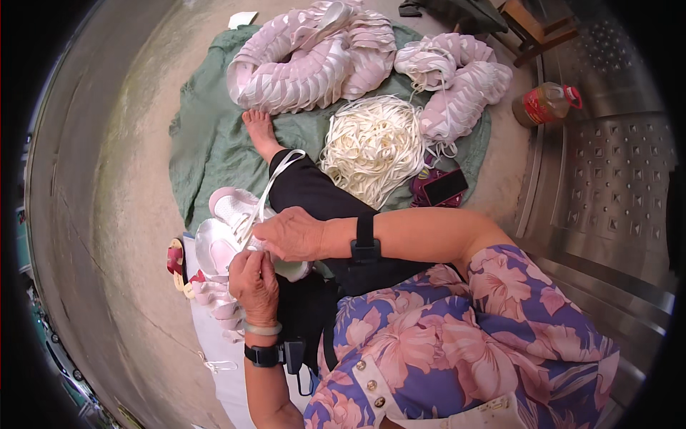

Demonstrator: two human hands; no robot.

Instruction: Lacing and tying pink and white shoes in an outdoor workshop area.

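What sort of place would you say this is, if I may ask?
Probably a makeshift workspace by an entrance: a green cloth bears a heap of pale laces and stacks of shoe uppers, with what looks like an embossed metal door nearby.

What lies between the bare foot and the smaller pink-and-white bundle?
In the head view, a heap of cream laces lies there, with green cloth showing between it and the foot.
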